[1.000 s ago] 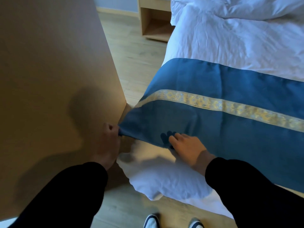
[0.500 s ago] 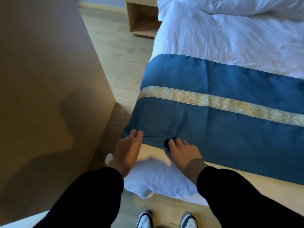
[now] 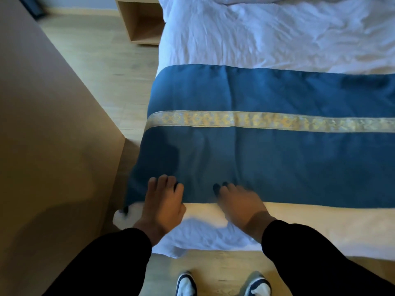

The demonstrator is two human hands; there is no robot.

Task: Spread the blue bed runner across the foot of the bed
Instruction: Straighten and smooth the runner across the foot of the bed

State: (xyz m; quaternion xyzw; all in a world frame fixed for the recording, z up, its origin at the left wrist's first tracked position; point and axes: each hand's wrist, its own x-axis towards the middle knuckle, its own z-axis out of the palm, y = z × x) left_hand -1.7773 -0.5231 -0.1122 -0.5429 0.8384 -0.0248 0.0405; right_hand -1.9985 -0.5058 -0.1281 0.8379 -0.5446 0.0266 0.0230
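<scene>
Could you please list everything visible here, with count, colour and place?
bed runner: one, blue, across the foot of the bed
patterned band: one, gold, along the runner's middle
bedding: white, rumpled, beyond the runner and at the near corner
nightstand: one, light wood, open-fronted, beside the bed, top of view
panel: one, tan wood, left of the bed
floor: light wood, between panel and bed
shoes: two, white with dark trim, bottom edge
sleeves: two, black, lower corners
left hand: one, fingers straight, on the runner's near edge
right hand: one, on the runner's near edge
</scene>
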